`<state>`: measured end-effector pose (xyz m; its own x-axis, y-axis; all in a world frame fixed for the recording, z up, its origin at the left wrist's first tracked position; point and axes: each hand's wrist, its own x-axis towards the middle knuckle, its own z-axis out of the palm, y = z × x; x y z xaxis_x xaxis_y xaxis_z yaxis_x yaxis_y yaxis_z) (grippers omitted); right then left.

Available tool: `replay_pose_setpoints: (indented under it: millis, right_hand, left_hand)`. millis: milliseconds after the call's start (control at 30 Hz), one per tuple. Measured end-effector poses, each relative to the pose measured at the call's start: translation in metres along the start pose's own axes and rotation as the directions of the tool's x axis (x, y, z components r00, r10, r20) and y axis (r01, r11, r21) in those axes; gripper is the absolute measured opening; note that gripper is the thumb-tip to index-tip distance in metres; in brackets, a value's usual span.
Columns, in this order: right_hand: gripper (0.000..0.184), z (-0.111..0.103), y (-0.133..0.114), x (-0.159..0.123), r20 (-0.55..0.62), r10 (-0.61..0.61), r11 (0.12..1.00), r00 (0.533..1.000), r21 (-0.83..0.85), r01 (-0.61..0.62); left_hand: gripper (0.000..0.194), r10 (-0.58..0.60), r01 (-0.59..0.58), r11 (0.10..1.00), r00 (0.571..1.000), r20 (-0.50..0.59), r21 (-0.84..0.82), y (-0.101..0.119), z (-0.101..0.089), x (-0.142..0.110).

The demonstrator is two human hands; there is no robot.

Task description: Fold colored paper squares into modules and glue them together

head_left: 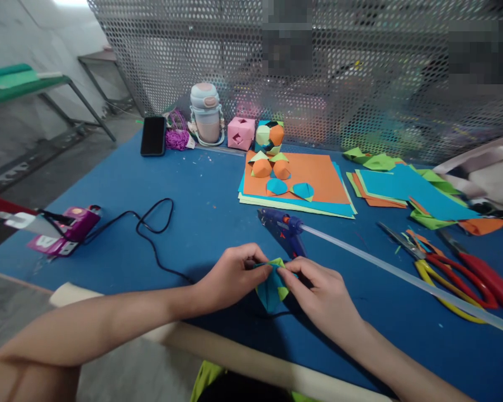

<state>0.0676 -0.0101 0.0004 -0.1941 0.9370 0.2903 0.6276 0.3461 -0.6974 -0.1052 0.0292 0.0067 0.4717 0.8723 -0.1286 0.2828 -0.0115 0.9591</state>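
Between my two hands, close to the table's front edge, is a small folded paper piece in blue and lime green. My left hand pinches its upper left side between thumb and fingers. On its right side the thumb and fingers of my right hand are closed on the same piece. Just beyond my hands lies a blue glue gun, with a long clear glue stick reaching from its back toward the right. Part of the paper piece is hidden behind my fingers.
Folded paper shapes rest on stacked colored sheets. Behind stand a pink paper cube, a multicolored paper ball, a bottle and a phone. Scissors lie right; a purple power box with black cord sits left.
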Motion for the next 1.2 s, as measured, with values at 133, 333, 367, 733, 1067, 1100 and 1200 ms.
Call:
replay_pose_setpoints:
  millis: [133,333,367,733,1067,1100,1200]
  right_hand:
    - [0.014,0.001,0.002,-0.001,0.003,-0.014,1.000,1.000,0.014,0.014]
    - [0.015,0.002,-0.002,0.001,-0.003,-0.007,0.998,1.000,0.066,0.008]
    - [0.016,0.003,-0.003,0.001,-0.009,-0.012,0.997,1.000,0.074,0.012]
    - [0.020,-0.017,0.005,0.002,-0.110,0.019,0.999,0.994,-0.027,-0.022]
    - [0.039,0.004,0.035,0.041,0.012,0.218,0.967,0.976,-0.135,-0.214]
    - [0.038,0.006,0.035,0.043,0.000,0.258,0.960,0.966,-0.113,-0.256]
    - [0.034,0.007,0.036,0.042,-0.041,0.307,0.949,0.951,-0.064,-0.309]
  left_hand:
    - [0.012,0.001,-0.001,1.000,1.000,0.018,0.003,0.000,0.000,0.001]
    - [0.013,0.019,-0.020,0.997,1.000,0.011,0.071,0.001,0.000,-0.001]
    - [0.013,0.029,-0.030,0.995,0.999,0.017,0.092,0.000,0.000,-0.001]
    - [0.012,-0.007,0.023,0.990,0.994,-0.112,0.139,0.003,-0.008,0.005]
    - [0.011,-0.035,0.082,0.988,0.946,-0.322,0.134,-0.007,-0.022,0.022]
    - [0.010,-0.039,0.084,0.989,0.945,-0.325,0.124,-0.008,-0.022,0.023]
    - [0.009,-0.043,0.081,0.992,0.939,-0.341,0.099,-0.011,-0.024,0.025]
